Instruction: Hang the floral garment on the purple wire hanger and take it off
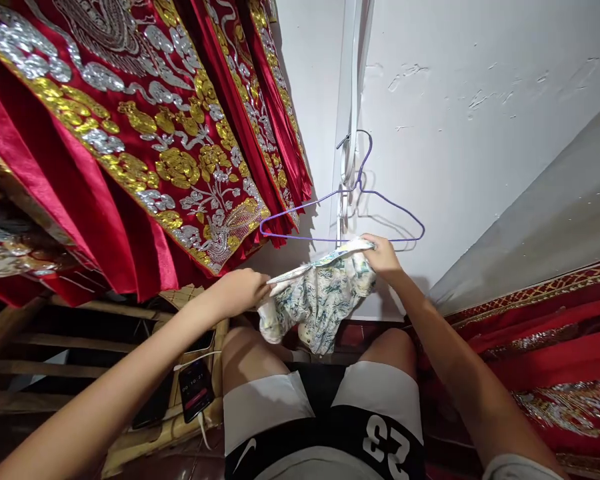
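My left hand [243, 291] is closed on the left end of a small white garment with a blue-green print [320, 297]. My right hand [381, 257] grips its right end, just under the bottom bar of a purple wire hanger [380, 239]. The garment is stretched between both hands and its lower part droops over my knees. The hanger hangs by its hook from a white fitting [350, 100] on the wall.
Red garments with gold and silver embroidery [130, 147] hang at the upper left. More red embroidered cloth [545, 347] lies at the right. A phone [196, 389] on a cable rests on a woven stool by my left knee. The white wall [480, 100] is ahead.
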The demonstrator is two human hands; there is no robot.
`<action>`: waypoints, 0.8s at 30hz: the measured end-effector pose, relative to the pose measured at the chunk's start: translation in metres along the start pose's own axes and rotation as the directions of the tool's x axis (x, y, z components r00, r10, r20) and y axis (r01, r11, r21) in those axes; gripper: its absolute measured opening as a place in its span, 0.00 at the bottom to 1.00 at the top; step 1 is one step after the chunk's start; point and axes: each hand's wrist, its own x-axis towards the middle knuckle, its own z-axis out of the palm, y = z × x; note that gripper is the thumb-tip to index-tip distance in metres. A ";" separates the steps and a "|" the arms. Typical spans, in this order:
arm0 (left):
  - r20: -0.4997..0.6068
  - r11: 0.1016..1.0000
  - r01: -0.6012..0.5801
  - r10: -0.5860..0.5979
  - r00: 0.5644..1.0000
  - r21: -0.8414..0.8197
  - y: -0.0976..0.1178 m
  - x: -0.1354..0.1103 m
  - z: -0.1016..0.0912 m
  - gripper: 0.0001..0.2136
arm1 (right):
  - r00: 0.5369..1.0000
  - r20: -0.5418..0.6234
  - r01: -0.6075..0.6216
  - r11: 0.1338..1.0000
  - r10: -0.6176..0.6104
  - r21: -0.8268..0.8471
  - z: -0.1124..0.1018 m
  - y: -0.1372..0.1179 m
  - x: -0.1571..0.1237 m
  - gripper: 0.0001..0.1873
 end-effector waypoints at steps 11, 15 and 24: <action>-0.558 0.970 -0.017 -0.126 0.820 -0.243 0.017 0.033 -0.048 0.24 | 0.992 0.042 -0.118 0.990 0.122 -0.075 -0.049 -0.053 -0.049 0.08; -0.713 0.913 -0.326 0.059 0.699 -0.244 0.035 0.056 -0.058 0.26 | 0.983 0.166 -0.076 0.997 0.079 -0.022 -0.033 -0.056 -0.060 0.26; -0.764 0.881 -0.323 -0.065 0.643 -0.346 0.025 0.073 -0.056 0.14 | 0.910 -0.415 -0.029 0.999 0.014 -0.030 -0.089 -0.038 -0.052 0.38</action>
